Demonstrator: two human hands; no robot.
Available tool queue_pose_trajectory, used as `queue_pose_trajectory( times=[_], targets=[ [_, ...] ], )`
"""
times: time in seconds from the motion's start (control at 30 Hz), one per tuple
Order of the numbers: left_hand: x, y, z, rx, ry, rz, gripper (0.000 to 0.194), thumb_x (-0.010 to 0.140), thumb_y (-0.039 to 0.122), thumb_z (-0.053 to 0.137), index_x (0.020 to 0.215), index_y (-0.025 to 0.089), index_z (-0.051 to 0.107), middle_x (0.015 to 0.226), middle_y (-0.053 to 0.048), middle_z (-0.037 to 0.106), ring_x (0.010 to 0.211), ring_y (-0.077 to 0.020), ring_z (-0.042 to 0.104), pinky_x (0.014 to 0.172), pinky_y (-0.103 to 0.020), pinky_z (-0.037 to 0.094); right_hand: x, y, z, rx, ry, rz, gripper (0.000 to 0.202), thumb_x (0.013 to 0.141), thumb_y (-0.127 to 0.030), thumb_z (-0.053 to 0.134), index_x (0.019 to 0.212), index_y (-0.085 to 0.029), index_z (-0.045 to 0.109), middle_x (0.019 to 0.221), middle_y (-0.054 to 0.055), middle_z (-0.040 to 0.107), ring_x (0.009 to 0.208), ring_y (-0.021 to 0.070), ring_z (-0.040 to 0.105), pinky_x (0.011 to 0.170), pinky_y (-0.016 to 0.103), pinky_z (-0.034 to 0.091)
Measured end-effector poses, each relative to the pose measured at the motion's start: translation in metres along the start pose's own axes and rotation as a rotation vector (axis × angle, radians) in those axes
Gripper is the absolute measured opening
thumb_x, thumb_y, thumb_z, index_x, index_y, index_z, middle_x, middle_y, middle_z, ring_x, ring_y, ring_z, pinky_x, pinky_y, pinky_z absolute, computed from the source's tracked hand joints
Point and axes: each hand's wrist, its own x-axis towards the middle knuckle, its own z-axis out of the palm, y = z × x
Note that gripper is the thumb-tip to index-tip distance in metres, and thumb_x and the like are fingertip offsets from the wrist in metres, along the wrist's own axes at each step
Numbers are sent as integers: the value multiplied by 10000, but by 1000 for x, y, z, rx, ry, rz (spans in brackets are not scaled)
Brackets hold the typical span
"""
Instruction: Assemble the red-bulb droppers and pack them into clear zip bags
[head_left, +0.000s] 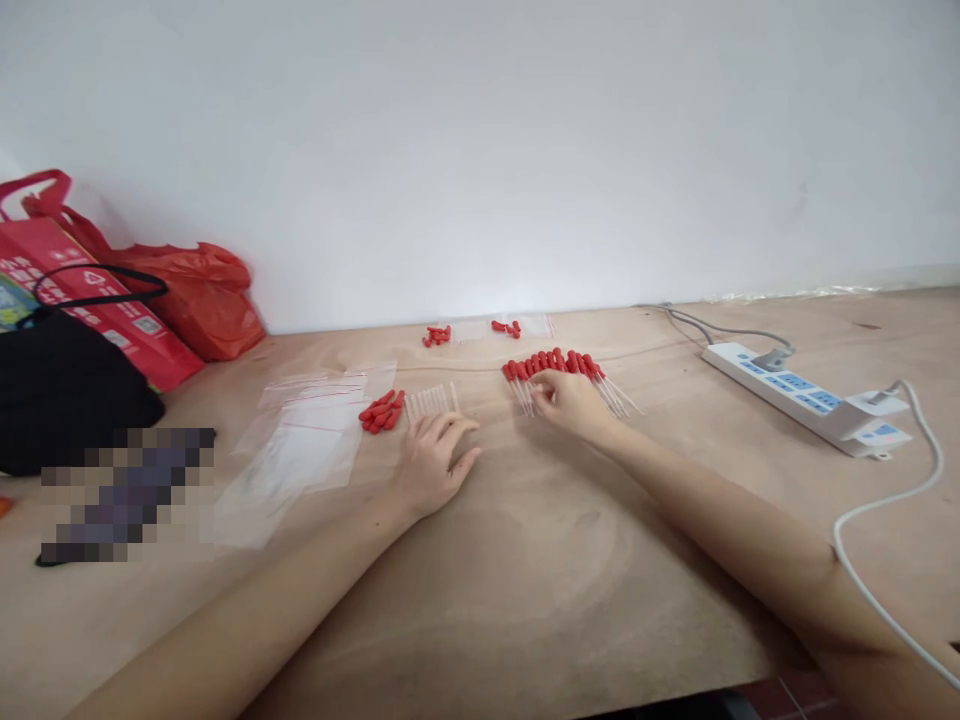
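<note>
Bare forearms (322, 590) lie nearest; I see clear tubes (431, 401) just beyond empty, loosely spread left fingers (444, 434), red-bulbed droppers (556, 358) beside curled right fingers (553, 380) (their grip I can't tell).

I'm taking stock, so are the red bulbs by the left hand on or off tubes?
Off: those red bulbs lie in a pile beside a row of clear tubes.

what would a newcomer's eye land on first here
Probably the row of red-bulbed droppers, just right of centre, with the right hand at its near side. The pile of red bulbs beyond the left hand echoes that colour. Next might come the red plastic bag on the left and the white power strip on the right.
</note>
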Motion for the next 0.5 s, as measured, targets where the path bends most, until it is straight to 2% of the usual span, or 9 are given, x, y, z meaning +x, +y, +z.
queue_pose_trajectory(
  times=[0.07, 0.17, 0.33, 0.5],
  targets=[
    [0, 0, 1, -28, -44, 27, 145, 812, 260, 471, 912, 190, 550, 948, -48, 589, 912, -207, 525, 835, -375, 341, 15, 3, 5, -3, 53, 122, 265, 795, -232, 411, 1005, -169, 559, 826, 46, 653, 763, 169, 584, 645, 247, 347],
    [0, -1, 1, -65, -85, 39, 109, 812, 242, 470, 839, 189, 561, 877, -32, 599, 860, -188, 542, 794, -347, 369, 30, 0, 13, -41, 65, 221, 262, 792, -239, 412, 1010, -162, 535, 829, 65, 653, 815, 200, 586, 678, 272, 349],
    [1, -2, 1, -82, -110, 38, 107, 807, 227, 479, 792, 185, 576, 829, -23, 607, 811, -173, 552, 762, -327, 385, 40, -6, 23, -137, 31, 282, 260, 774, -223, 409, 998, -149, 519, 874, 111, 646, 876, 249, 568, 738, 340, 315],
    [0, -1, 2, -87, -125, 32, 112, 807, 228, 479, 784, 182, 578, 824, -24, 613, 815, -177, 547, 755, -332, 389, 41, -4, 28, -202, 25, 285, 244, 779, -250, 399, 956, -141, 526, 870, 116, 644, 844, 253, 574, 751, 361, 283]
  ],
)
